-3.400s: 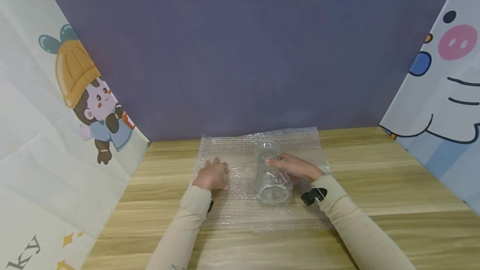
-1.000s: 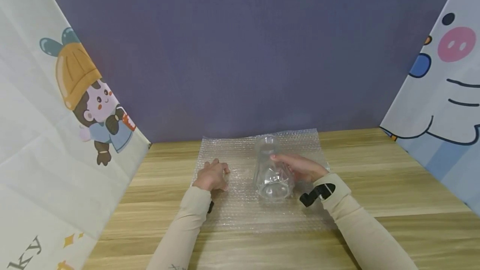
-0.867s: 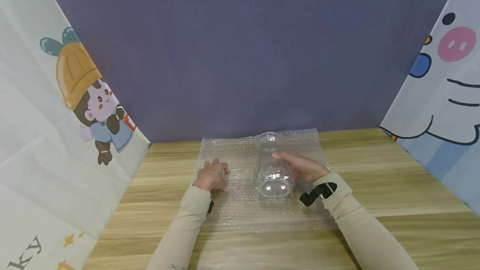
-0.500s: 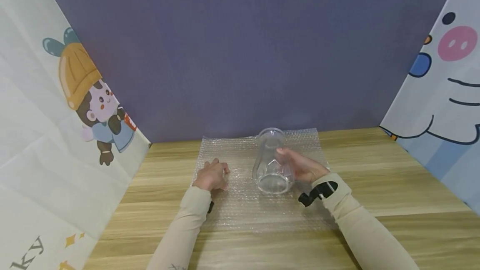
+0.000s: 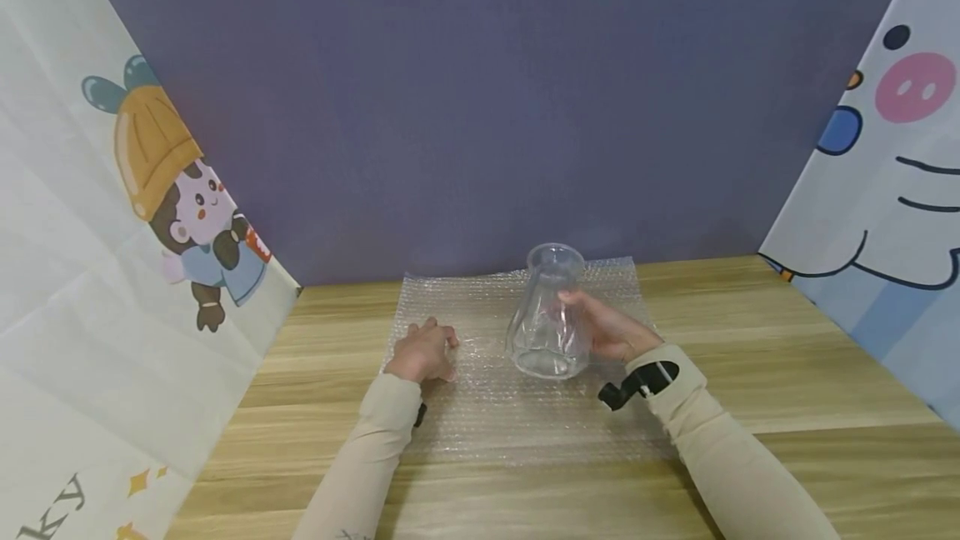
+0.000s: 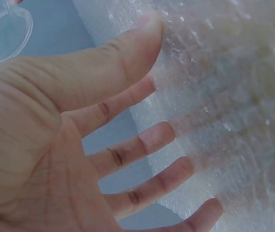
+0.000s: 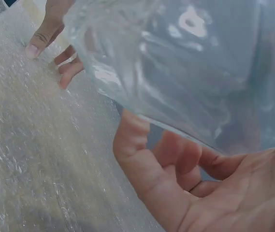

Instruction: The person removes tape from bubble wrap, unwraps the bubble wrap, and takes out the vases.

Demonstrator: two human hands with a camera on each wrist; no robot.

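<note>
Head view: clear glass vase (image 5: 540, 333), flared round lip, narrower neck, wide base, sits right of centre in the lower half of the frame. Lip points up and tips slightly right; base faces the viewer, bottom disc visible. Colourless, see-through, with ridges and bright glints down the lower body. Right hand (image 5: 611, 333) grips it from the right side, thumb across the front just below the neck, fingers curled behind. Vase is over a transparent bubble wrap sheet (image 5: 480, 415) laid on the pale wood-grain tabletop (image 5: 300, 407); can't tell from here if the base touches. Left hand (image 5: 422, 351) rests at the wrap's left part, fingers spread, well apart from the vase. Beige long sleeves (image 5: 356, 457) on both arms, black wrist strap (image 5: 654, 378) on the right. Blue-purple backdrop (image 5: 450, 107) fills the upper middle.

Left wrist view: left hand fingers fanned and nearly straight, thumb extended too, fingertips against the bubble wrap at right of frame. Gripping nothing. Part of the vase, rounded edge, cuts into the upper left corner.

Right wrist view: vase fills the upper right, cropped by the frame, faceted glass with white highlights. Right hand's fingers bend in under it, a fingertip against its lower edge. Left hand shows upper left, at the wrap.
</note>
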